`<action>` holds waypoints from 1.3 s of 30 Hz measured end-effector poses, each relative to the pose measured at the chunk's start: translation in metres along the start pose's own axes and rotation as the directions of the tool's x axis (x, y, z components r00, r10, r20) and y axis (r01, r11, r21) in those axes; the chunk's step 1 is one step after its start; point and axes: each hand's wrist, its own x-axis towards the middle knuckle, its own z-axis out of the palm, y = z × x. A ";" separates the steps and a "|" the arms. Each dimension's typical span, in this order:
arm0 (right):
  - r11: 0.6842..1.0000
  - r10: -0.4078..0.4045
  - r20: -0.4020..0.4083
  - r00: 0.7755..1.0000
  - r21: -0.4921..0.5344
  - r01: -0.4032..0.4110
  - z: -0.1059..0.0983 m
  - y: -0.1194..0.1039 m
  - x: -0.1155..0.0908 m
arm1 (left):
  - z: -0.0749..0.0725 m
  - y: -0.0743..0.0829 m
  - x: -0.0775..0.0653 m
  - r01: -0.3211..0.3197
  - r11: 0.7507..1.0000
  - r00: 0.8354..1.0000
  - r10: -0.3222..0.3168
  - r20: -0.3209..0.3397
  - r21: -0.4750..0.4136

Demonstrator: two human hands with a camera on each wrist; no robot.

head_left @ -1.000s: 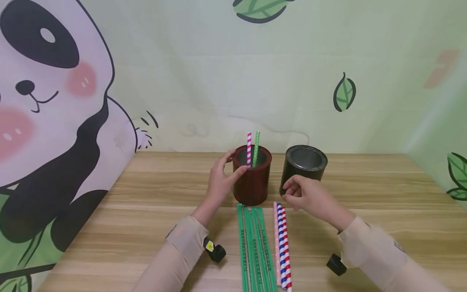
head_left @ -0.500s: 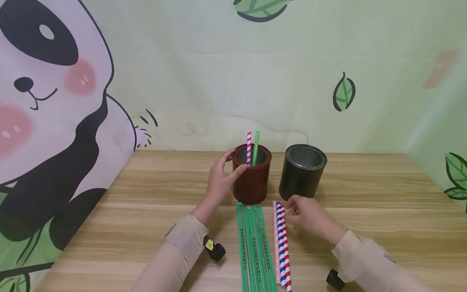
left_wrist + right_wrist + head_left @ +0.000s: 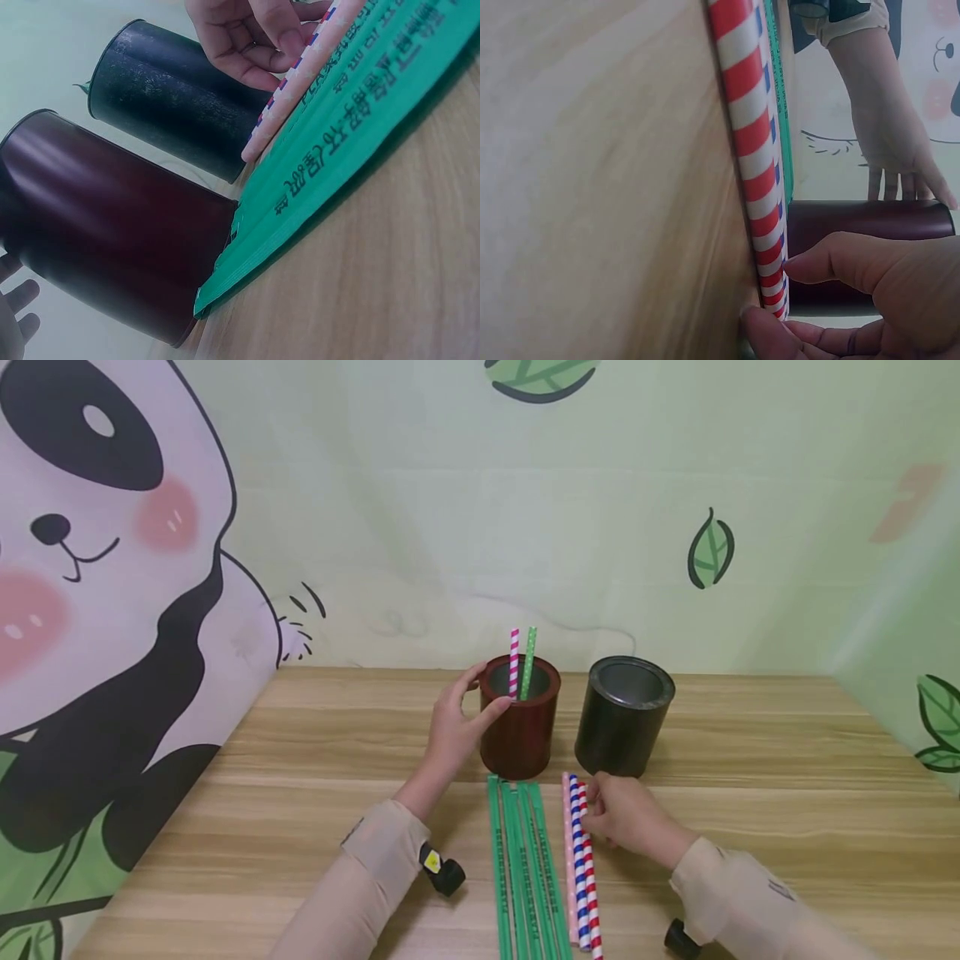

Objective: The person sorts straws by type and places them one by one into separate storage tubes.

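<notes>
My left hand point(image 3: 455, 722) holds the dark red cup point(image 3: 519, 743) by its left side, thumb over the front rim. Inside that cup stand a pink-and-white striped straw point(image 3: 513, 656) and a green dotted straw point(image 3: 530, 652). Thumb and finger of my right hand point(image 3: 628, 814) pinch a red-and-white striped straw point(image 3: 754, 161) near its far end; it lies flat on the table. Beside it lie a blue-and-white striped straw point(image 3: 578, 860) and a pale pink straw point(image 3: 568, 868). Part of the left hand's fingers is hidden behind the cup.
A black cup point(image 3: 624, 731) stands upright right of the red one, with no straws showing above its rim. Several thin green printed packets point(image 3: 525, 877) lie on the wooden table point(image 3: 300, 785) in front of the red cup. A panda-printed backdrop point(image 3: 375, 527) closes off the back.
My right hand has come down and toward me from in front of the black cup to the red-and-white straw, which it now pinches. The left hand stays on the red cup.
</notes>
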 end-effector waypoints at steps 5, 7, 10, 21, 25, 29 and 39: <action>1.000 0.002 0.002 1.000 -0.008 -0.002 0.001 -0.001 0.002 | 0.000 0.000 0.000 0.005 1.000 1.000 -0.004 -0.004 0.006; 1.000 0.006 0.006 1.000 -0.015 -0.006 0.002 -0.002 0.003 | 0.000 -0.001 0.000 0.004 1.000 1.000 -0.004 -0.005 0.007; 1.000 0.016 0.012 1.000 -0.020 -0.016 0.002 -0.003 0.004 | 0.000 0.000 0.000 0.002 1.000 1.000 -0.002 -0.005 0.008; 0.999 0.036 0.027 0.999 0.000 -0.036 0.002 -0.003 0.007 | 0.001 0.000 0.000 0.003 1.000 1.000 -0.003 -0.004 0.020; 0.999 0.042 0.028 0.999 -0.016 -0.041 0.003 -0.003 0.008 | 0.001 0.000 0.000 0.002 1.000 1.000 -0.002 -0.004 0.019; 0.998 0.045 0.022 0.999 -0.034 -0.044 0.003 -0.003 0.009 | 0.001 0.000 0.000 0.002 1.000 1.000 -0.002 -0.005 0.021; 0.998 0.056 0.026 0.998 -0.031 -0.055 0.001 -0.002 0.009 | 0.001 0.000 -0.001 0.000 1.000 1.000 0.000 -0.009 0.019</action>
